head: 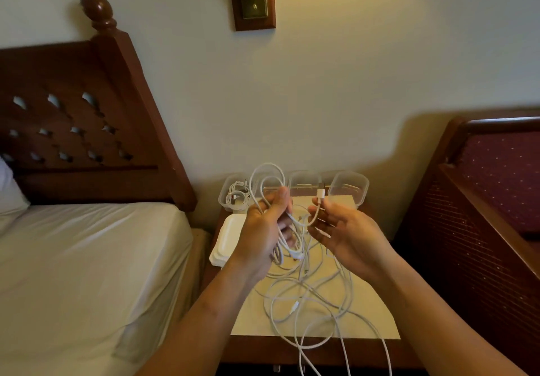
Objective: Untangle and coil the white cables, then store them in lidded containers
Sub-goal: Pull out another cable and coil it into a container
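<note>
White cables (309, 296) lie tangled on the nightstand's cream mat (252, 321), with strands trailing over its front edge. The left hand (263, 229) grips upright loops, and the right hand (347, 232) pinches one end, its plug (320, 193) pointing up. Behind them, a clear container (223, 200) holds a coiled cable.

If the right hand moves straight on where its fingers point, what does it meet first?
The right hand would probably first meet the cable stretched between the hands, then the left hand; depth is unclear.
</note>
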